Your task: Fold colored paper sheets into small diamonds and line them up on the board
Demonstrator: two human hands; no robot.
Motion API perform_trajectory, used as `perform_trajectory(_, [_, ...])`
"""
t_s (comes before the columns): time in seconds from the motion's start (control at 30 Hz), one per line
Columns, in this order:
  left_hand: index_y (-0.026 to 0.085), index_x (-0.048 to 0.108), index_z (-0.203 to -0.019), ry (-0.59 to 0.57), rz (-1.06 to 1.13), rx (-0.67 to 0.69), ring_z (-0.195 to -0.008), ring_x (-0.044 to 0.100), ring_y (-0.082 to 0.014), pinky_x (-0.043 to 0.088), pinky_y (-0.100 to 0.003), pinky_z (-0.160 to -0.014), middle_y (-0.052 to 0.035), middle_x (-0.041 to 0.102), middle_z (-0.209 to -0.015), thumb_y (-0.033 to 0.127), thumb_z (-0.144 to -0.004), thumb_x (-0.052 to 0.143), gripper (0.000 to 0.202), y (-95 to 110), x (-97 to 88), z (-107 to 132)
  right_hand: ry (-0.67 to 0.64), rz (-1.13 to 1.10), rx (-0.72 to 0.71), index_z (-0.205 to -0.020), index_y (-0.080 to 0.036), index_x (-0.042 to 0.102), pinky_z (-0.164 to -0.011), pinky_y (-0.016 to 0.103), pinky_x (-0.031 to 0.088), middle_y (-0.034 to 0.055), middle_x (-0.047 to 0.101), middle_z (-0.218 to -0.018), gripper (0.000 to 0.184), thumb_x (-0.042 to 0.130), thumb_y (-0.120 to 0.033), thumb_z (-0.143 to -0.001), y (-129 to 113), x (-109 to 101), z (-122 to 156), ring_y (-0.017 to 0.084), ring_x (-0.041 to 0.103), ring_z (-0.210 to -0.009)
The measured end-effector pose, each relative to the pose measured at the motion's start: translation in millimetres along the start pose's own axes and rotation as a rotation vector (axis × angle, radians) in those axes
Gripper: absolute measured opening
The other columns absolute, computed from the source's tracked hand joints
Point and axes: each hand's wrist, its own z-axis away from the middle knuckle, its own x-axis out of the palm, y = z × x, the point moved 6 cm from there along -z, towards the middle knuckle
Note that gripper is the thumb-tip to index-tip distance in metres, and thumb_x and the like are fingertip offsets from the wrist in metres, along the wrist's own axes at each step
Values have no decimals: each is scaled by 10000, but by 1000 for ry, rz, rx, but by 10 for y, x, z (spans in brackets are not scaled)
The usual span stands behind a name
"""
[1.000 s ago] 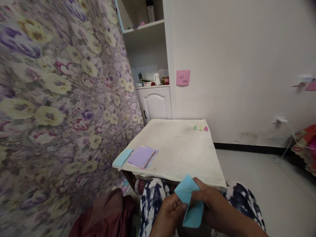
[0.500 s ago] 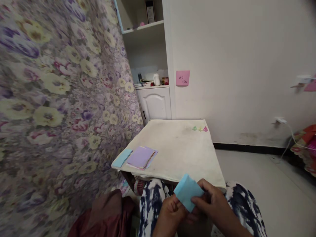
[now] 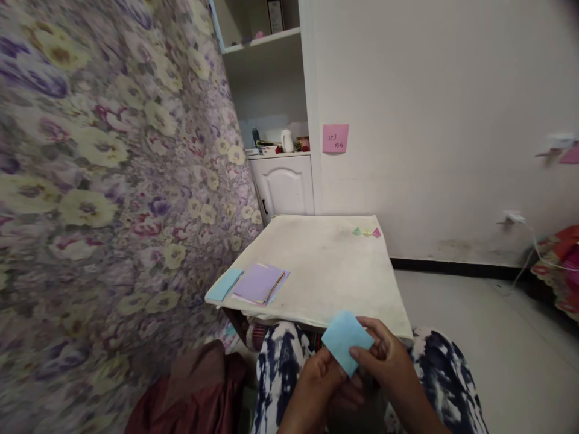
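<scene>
Both my hands hold a folded light blue paper [image 3: 344, 341] over my lap, just in front of the near edge of a small white table [image 3: 325, 271]. My left hand [image 3: 319, 383] pinches the paper's lower edge from below. My right hand [image 3: 389, 361] grips its right side, thumb on top. On the table's near left corner lies a stack of coloured paper sheets [image 3: 259, 284] with purple on top, and a blue sheet [image 3: 225, 284] beside it. Three tiny folded paper pieces [image 3: 367, 232] sit at the far right corner.
A floral-patterned cloth [image 3: 113, 181] fills the left. A white cabinet [image 3: 283, 184] with shelves and small items stands behind the table. A pink sticky note [image 3: 335, 138] is on the wall. A charger and cable [image 3: 515, 220] hang at the right. Reddish-brown cloth [image 3: 190, 386] lies by my knee.
The blue paper went from a longer hanging shape to a compact folded square between both hands. The hands moved slightly up towards the table edge.
</scene>
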Motion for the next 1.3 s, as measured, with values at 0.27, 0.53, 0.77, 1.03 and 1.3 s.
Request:
perform_trajectory(0.27, [105,598,-983,-53,95,-18,-479,587,-100,427,-174,-456,-74,682,-701,256,-630,738,408,-26,6,-5,-36,70,52,-869,-162,559,-378,181,337,-84,464,-455,334,702,-343,-627,29,-5,-23,85,440,-379])
perform_trajectory(0.53, [120,564,-836,-43,-22,21,-517,613,-126,436,-193,-484,-60,669,-674,282,-648,708,288,-6,-13,7,6,139,80,-864,-161,573,-390,195,339,-74,490,-444,336,665,-400,-646,46,-76,-49,97,447,-375])
perform_trajectory(0.77, [111,556,-738,53,-65,-14,-402,552,-102,378,-178,-395,-43,641,-563,361,-638,693,302,-91,-38,-44,-8,198,43,-861,-164,546,-395,183,300,-95,436,-432,267,626,-363,-701,77,-74,-54,87,410,-381])
perform_trajectory(1.03, [142,514,-718,68,-307,42,-319,478,-85,349,-180,-339,33,558,-467,365,-667,636,260,-181,-87,-98,-85,208,47,-694,-170,494,-388,173,269,-84,424,-468,235,570,-381,-762,139,-95,-81,57,361,-383])
perform_trajectory(1.3, [110,559,-800,33,-249,18,-363,527,-95,362,-169,-343,3,592,-527,414,-691,618,329,-219,-53,-125,-76,254,20,-706,-174,490,-382,176,253,-86,397,-479,217,559,-368,-771,182,-102,-85,63,348,-394])
